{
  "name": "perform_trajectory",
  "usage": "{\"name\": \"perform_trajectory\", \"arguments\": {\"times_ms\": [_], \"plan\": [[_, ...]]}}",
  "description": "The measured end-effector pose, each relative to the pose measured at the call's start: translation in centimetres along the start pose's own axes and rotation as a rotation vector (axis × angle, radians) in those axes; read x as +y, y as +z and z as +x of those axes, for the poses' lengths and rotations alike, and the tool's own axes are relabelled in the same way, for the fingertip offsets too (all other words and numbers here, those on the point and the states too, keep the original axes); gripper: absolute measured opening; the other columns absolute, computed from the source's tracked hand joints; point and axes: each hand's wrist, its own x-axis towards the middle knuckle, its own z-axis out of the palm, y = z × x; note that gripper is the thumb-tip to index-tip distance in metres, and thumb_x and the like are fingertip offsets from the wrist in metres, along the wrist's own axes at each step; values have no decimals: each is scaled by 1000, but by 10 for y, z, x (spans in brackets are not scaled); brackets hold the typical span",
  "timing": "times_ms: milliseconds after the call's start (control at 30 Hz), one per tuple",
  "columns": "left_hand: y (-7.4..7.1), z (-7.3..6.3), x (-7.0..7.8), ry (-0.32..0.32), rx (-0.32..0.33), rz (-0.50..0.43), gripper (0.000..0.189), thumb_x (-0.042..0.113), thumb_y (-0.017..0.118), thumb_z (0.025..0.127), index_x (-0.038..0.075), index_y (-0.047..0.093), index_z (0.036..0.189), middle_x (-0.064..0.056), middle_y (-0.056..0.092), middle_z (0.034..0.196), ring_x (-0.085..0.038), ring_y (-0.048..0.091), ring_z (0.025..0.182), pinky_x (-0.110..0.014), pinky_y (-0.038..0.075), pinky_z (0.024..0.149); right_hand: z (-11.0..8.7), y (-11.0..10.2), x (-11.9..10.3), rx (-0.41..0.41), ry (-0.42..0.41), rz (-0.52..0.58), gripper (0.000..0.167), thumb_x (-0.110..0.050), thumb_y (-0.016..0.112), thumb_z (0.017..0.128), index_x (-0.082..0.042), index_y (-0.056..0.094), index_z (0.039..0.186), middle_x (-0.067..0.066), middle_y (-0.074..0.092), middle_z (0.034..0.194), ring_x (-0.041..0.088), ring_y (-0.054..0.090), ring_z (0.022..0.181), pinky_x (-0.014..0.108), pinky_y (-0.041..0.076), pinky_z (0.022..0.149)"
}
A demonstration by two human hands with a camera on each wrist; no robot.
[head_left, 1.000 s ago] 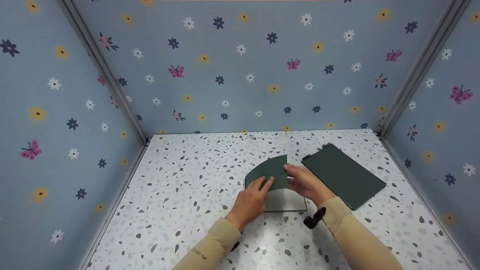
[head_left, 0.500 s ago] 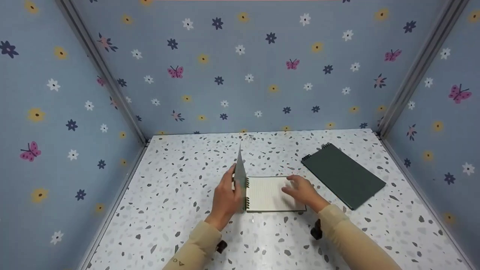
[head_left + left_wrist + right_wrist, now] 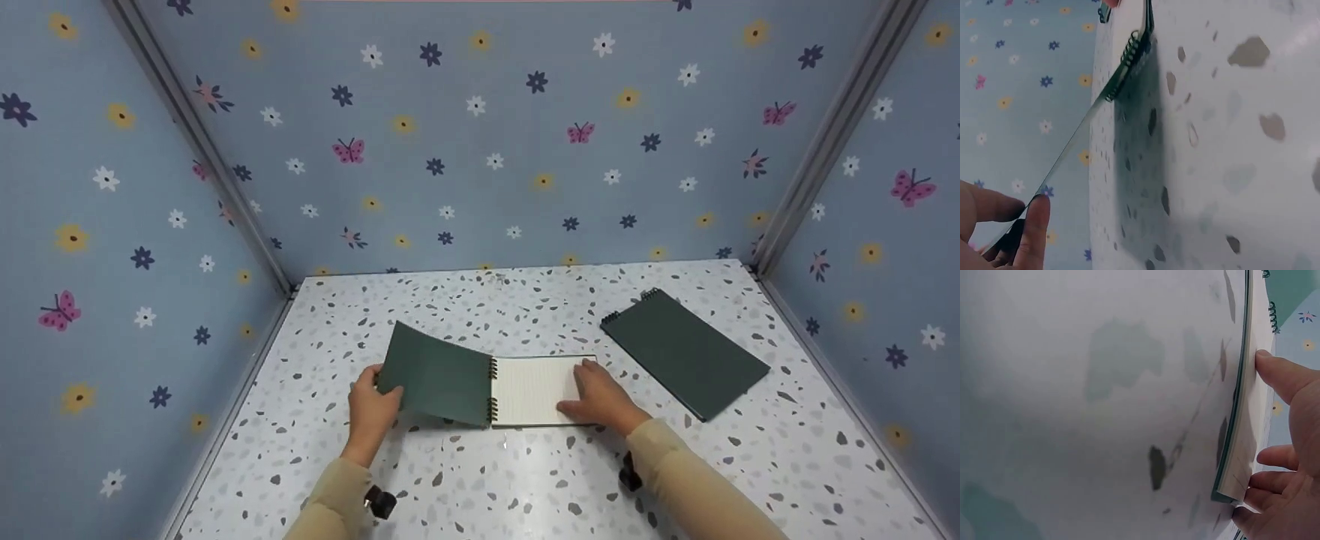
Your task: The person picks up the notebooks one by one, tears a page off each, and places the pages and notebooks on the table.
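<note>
A small spiral notebook (image 3: 536, 390) lies unfolded on the speckled surface, its lined pages facing up. My left hand (image 3: 372, 409) pinches the outer edge of its dark green cover (image 3: 439, 375), which slants up to the left from the coils. In the left wrist view, thumb and fingers (image 3: 1036, 230) lie on opposite faces of the cover. My right hand (image 3: 602, 397) rests on the right part of the pages. In the right wrist view its thumb (image 3: 1283, 374) touches the page, while the other fingers sit by the notebook's edge.
A larger dark green spiral notebook (image 3: 686, 352) lies closed and angled to the right, close to the right hand. The white speckled table (image 3: 337, 315) is bounded by blue flowered panels (image 3: 480, 135) at the back and sides.
The cover has swung over from right to left, showing the lined pages. My left hand has moved left with it, and my right hand has let go of the cover and settled on the pages.
</note>
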Motion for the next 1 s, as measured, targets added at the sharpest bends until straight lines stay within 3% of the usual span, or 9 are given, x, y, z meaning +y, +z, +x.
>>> {"name": "perform_trajectory", "arguments": {"times_ms": [133, 367, 533, 733, 800, 1000], "plan": [[-12, 10, -23, -111, -73, 70, 46, 0, 64, 94, -10, 61, 138, -32, 65, 128, -42, 67, 116, -45, 63, 86, 1, 0, -1, -1, 10, -3, 90, -32, 88, 93, 15, 46, 156, 38, 36, 168, 51, 37, 158, 59, 33, 132], [-18, 14, -46, -176, -134, 138, 39, -2, 68, 89, -14, 66, 126, -29, 76, 113, -27, 74, 90, -30, 60, 66, 5, 2, -4, -3, 20, -51, 88, -34, 89, 92, 15, 49, 153, 37, 40, 166, 49, 42, 156, 57, 36, 130], [-16, 15, -46, -169, -149, 247, 37, 1, 66, 89, -14, 67, 123, -26, 75, 105, -24, 70, 80, -30, 57, 62, 4, 0, -5, -11, 28, -45, 88, -34, 89, 91, 17, 50, 152, 37, 40, 166, 50, 42, 156, 57, 35, 131], [-18, 13, -43, -150, -191, 344, 33, 3, 67, 85, -13, 69, 114, -21, 74, 96, -28, 67, 80, -37, 56, 67, 5, -1, -7, -30, 32, -51, 88, -35, 89, 91, 16, 50, 152, 36, 40, 167, 49, 42, 156, 56, 35, 131], [-18, 14, -41, -139, -205, 371, 33, 4, 67, 84, -14, 69, 112, -21, 74, 94, -29, 67, 79, -39, 56, 68, 6, -1, -7, -28, 28, -63, 82, -36, 89, 91, 15, 56, 147, 36, 42, 165, 49, 45, 154, 57, 37, 130], [-18, 16, -34, -117, -250, 458, 22, 5, 64, 86, -10, 66, 102, -17, 68, 87, -28, 61, 73, -37, 49, 61, 7, -2, -8, -24, 24, -73, 78, -36, 90, 91, 13, 58, 143, 37, 44, 163, 48, 47, 153, 57, 38, 129]]}}
